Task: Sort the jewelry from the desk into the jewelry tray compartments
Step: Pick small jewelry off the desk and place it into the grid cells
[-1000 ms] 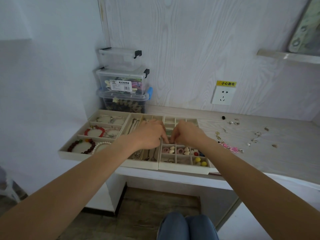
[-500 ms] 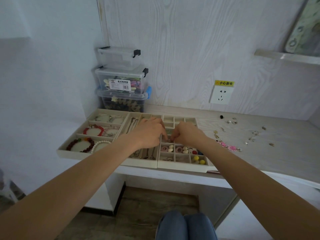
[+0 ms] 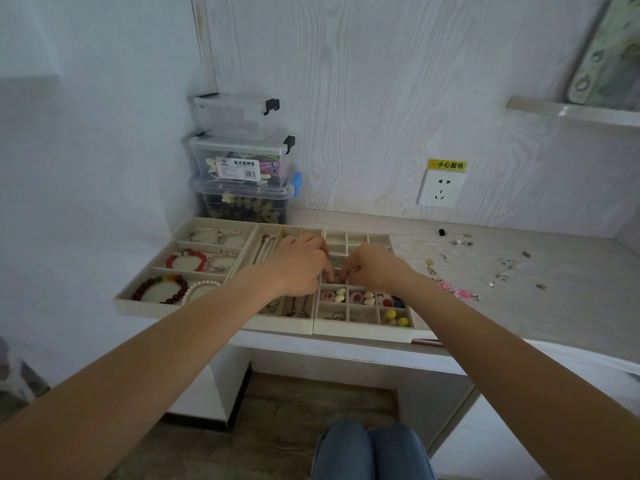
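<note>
The cream jewelry tray [image 3: 363,333] stands at the desk's front left in three joined sections. My left hand [image 3: 298,268] and my right hand [image 3: 375,268] hover over the small-compartment section, fingers curled and fingertips meeting above one cell. They pinch a tiny jewelry piece [image 3: 341,279] that is barely visible. Bracelets fill the left section, among them a red bracelet [image 3: 187,259] and a pearl bracelet [image 3: 201,287]. Loose jewelry lies on the desk to the right: a pink piece [image 3: 457,292] and small earrings [image 3: 460,241].
Three clear storage boxes [image 3: 242,168] are stacked in the back left corner behind the tray. A wall socket [image 3: 440,190] sits above the desk [image 3: 554,306]. A shelf [image 3: 571,110] juts out at upper right. My knees [image 3: 370,452] show below the desk edge.
Both hands stay over the same small compartment, with only slight finger movement. The view has shifted a little.
</note>
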The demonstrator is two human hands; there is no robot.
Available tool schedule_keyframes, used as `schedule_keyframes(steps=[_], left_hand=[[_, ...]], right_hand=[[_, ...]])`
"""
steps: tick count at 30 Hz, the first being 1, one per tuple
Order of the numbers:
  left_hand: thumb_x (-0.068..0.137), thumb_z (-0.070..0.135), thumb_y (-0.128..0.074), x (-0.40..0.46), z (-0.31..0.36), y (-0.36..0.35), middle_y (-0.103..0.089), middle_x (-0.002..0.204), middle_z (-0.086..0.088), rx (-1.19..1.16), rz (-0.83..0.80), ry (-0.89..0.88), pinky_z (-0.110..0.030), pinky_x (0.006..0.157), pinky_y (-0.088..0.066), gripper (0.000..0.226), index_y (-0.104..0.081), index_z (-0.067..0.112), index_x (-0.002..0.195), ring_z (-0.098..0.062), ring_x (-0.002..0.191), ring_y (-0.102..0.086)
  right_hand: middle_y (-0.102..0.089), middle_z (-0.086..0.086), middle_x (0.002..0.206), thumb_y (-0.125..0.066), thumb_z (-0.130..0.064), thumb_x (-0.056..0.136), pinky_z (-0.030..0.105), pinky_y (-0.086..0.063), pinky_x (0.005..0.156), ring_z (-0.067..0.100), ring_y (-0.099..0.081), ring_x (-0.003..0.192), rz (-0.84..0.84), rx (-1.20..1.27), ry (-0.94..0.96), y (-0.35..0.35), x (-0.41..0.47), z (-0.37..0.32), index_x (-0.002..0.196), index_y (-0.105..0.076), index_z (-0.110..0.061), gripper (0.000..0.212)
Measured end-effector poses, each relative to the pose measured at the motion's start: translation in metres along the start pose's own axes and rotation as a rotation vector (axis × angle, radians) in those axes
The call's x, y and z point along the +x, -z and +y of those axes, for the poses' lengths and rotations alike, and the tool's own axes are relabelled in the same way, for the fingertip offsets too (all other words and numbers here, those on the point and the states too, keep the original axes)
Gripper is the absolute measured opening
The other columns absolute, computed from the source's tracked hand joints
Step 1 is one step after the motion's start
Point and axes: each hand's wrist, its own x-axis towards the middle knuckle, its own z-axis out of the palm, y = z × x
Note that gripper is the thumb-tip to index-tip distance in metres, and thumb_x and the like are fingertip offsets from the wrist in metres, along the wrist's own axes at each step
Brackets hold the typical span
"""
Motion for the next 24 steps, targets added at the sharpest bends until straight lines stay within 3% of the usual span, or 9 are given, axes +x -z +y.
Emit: schedule_keyframes(steps=[4,7,9,11,14,16,20,24], left_hand=[[0.083,0.001,-0.050,-0.001,0.004,0.003,-0.041,0.136,0.003,-0.078,0.020,0.027,-0.039,0.109,-0.020,0.047,-0.063,0.034,0.115,-0.015,0.130,-0.030],[0.081,-0.001,-0.051,0.003,0.012,0.010,-0.043,0.133,0.002,-0.109,0.069,0.046,-0.041,0.109,-0.025,0.046,-0.064,0.032,0.111,-0.016,0.127,-0.033],[0.081,-0.002,-0.050,0.010,0.021,0.014,-0.045,0.130,0.001,-0.131,0.109,0.049,-0.039,0.106,-0.030,0.046,-0.063,0.030,0.111,-0.017,0.124,-0.036],[0.082,-0.001,-0.051,0.023,0.035,0.017,-0.046,0.128,0.001,-0.164,0.142,0.045,-0.039,0.105,-0.032,0.042,-0.063,0.027,0.111,-0.017,0.121,-0.038],[0.087,0.005,-0.052,0.053,0.061,0.017,-0.048,0.126,-0.003,-0.206,0.189,0.033,-0.039,0.102,-0.036,0.032,-0.063,0.022,0.111,-0.020,0.117,-0.043],[0.090,0.007,-0.050,0.077,0.079,0.015,-0.048,0.126,-0.005,-0.256,0.191,0.032,-0.035,0.099,-0.040,0.030,-0.061,0.019,0.116,-0.020,0.114,-0.047],[0.093,0.006,-0.045,0.128,0.116,0.009,-0.043,0.136,-0.009,-0.370,0.110,0.004,-0.030,0.103,-0.034,0.039,-0.049,0.012,0.131,-0.022,0.124,-0.043],[0.094,0.008,-0.044,0.179,0.143,-0.001,-0.037,0.143,-0.014,-0.442,0.019,0.000,-0.030,0.102,-0.033,0.049,-0.034,0.008,0.141,-0.027,0.130,-0.038]], right_hand=[[-0.064,0.006,0.118,-0.056,-0.014,0.091,0.025,-0.046,0.087,0.021,-0.060,0.102,0.006,0.176,0.010,0.012,-0.009,0.005,0.108,-0.070,-0.011,0.023],[-0.065,0.000,0.100,-0.055,-0.011,0.091,0.017,-0.046,0.066,0.017,-0.060,0.086,0.086,0.302,-0.025,0.024,-0.018,0.023,0.104,-0.071,-0.010,0.021],[-0.067,0.003,0.098,-0.055,-0.013,0.091,0.020,-0.047,0.058,0.020,-0.063,0.086,0.147,0.346,-0.066,0.029,-0.024,0.038,0.106,-0.070,-0.011,0.021],[-0.068,0.009,0.107,-0.055,-0.011,0.090,0.024,-0.049,0.062,0.022,-0.064,0.088,0.194,0.359,-0.109,0.035,-0.030,0.056,0.109,-0.069,-0.012,0.023],[-0.066,0.010,0.114,-0.053,-0.006,0.089,0.018,-0.044,0.066,0.016,-0.060,0.086,0.242,0.348,-0.160,0.044,-0.040,0.085,0.112,-0.066,-0.012,0.027],[-0.064,0.009,0.116,-0.053,-0.008,0.089,0.019,-0.043,0.076,0.019,-0.060,0.095,0.278,0.334,-0.210,0.048,-0.045,0.105,0.114,-0.065,-0.013,0.029],[-0.057,0.008,0.127,-0.055,-0.013,0.089,0.025,-0.038,0.093,0.021,-0.054,0.114,0.330,0.283,-0.297,0.049,-0.046,0.150,0.123,-0.059,-0.014,0.033],[-0.044,0.013,0.137,-0.054,-0.019,0.092,0.026,-0.035,0.094,0.025,-0.047,0.121,0.329,0.239,-0.403,0.045,-0.035,0.198,0.136,-0.045,-0.013,0.045]])
